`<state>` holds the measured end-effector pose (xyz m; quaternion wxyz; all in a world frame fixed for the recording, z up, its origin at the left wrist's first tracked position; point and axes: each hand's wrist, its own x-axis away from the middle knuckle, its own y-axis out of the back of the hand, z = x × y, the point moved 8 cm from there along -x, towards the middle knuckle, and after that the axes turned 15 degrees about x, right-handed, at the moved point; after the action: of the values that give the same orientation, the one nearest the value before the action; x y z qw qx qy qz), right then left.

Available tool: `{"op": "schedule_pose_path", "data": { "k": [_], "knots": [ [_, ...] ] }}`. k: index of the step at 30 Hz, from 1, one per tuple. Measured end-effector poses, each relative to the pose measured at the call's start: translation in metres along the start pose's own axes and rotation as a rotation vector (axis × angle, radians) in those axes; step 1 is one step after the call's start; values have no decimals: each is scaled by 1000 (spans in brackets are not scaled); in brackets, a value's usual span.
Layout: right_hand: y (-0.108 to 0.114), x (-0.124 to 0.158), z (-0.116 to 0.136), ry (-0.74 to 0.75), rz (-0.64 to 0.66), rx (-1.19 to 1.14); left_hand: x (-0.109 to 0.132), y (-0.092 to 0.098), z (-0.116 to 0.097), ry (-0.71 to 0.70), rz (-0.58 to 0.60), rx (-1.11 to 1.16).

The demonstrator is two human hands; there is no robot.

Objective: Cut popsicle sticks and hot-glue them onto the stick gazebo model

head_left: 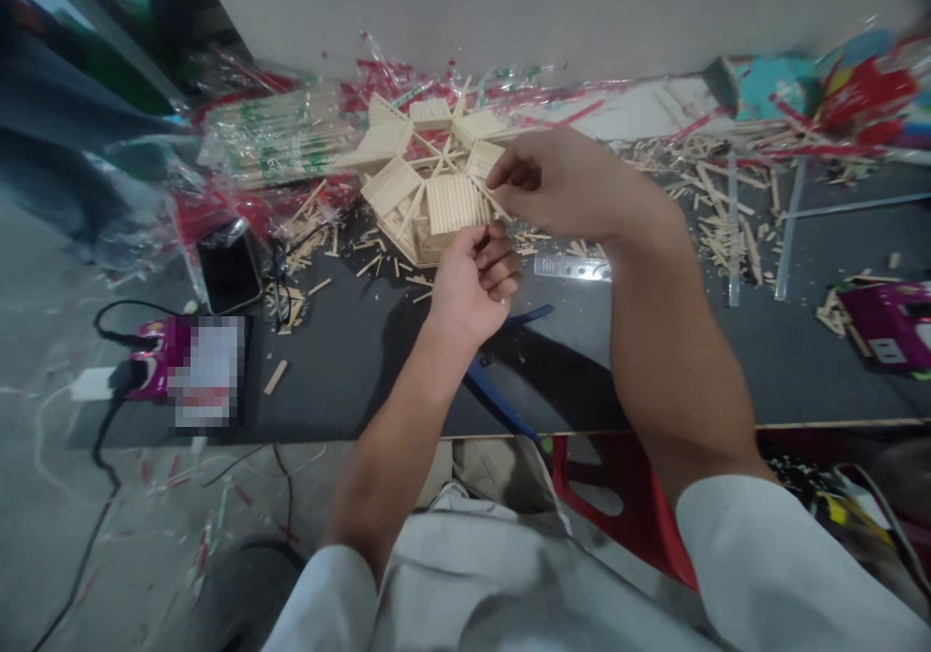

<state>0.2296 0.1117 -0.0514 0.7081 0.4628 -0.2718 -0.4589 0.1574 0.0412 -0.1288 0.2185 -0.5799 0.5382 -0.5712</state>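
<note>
A model built of thin wooden sticks (426, 181), shaped like a wheel with several flat panels, stands on the dark board (349, 361). My left hand (476, 278) grips the lower edge of the front panel, fingers curled. My right hand (557, 181) pinches a thin stick at the panel's right edge. Both forearms reach in from the bottom in white sleeves.
Loose stick offcuts (717, 201) litter the board. A clear ruler (571, 267) and blue-handled pliers (501, 366) lie by my hands. A phone (229, 274), packs of sticks in plastic (272, 138), a purple glue gun (156, 356) left, a purple box (887, 322) right, a red stool (618, 497) below.
</note>
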Motion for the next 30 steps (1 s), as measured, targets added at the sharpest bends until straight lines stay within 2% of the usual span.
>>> {"op": "schedule_pose_path", "data": {
  "k": [5, 8, 10, 12, 15, 17, 20, 23, 26, 30],
  "knots": [
    [27, 12, -7, 4, -123, -71, 9, 8, 10, 33, -26, -78],
    [42, 39, -10, 3, -185, -107, 20, 22, 17, 80, -21, -268],
    [39, 64, -16, -62, -212, -95, 27, 31, 14, 87, 22, -459],
    [15, 89, -20, -92, -131, -65, 30, 38, 3, 68, 65, -640],
    [-40, 125, -20, -54, 18, -23, 29, 42, -16, 32, 158, -836],
    [-71, 144, -18, -28, 37, 25, 27, 43, -28, 8, 186, -897],
    [-106, 160, -9, 51, 51, 84, 23, 48, -37, -19, 148, -899],
    [-121, 160, 1, 115, 75, 213, 23, 49, -36, -33, 145, -904],
    [-123, 152, 11, 117, 96, 379, 24, 52, -35, -34, 162, -924],
    [-119, 148, 28, 21, 140, 605, 25, 57, -44, -110, 137, -943]
  ]
}}
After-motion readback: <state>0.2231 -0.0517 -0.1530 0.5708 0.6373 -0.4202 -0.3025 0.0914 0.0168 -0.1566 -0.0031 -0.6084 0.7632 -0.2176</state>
